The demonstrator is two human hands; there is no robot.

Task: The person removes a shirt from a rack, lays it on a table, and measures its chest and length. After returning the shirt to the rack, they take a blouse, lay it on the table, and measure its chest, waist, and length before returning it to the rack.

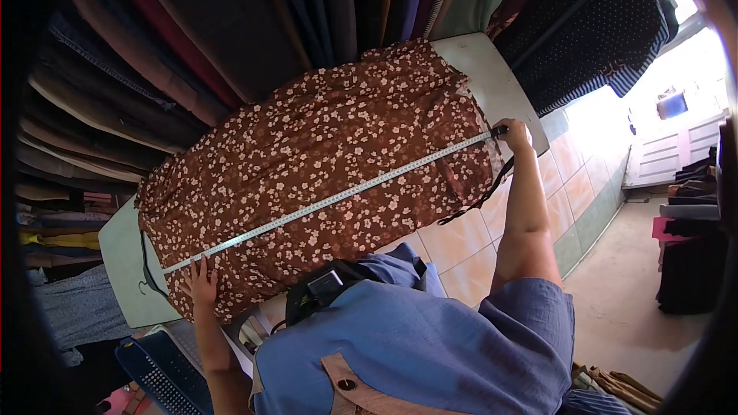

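Note:
A brown dress-like garment (330, 146) with a pale flower print lies spread on a pale board (115, 261). Across its length runs a straight measuring tape (338, 198) with a light blade. My right hand (515, 135) is closed on the dark case of the tape at the garment's right end. At the other end, my left hand (201, 286) rests on the fabric with its fingers stretched out, their tips at the tape's lower edge. A dark strap (480, 198) hangs over the garment's edge near my right hand.
Rows of hanging trousers (207, 23) crowd the far side. A dotted dark garment (592, 46) hangs at upper right. A clothes hanger (147, 265) lies by the garment's left end. A blue plastic basket (157, 373) stands lower left. Folded clothes (688, 207) are stacked at right.

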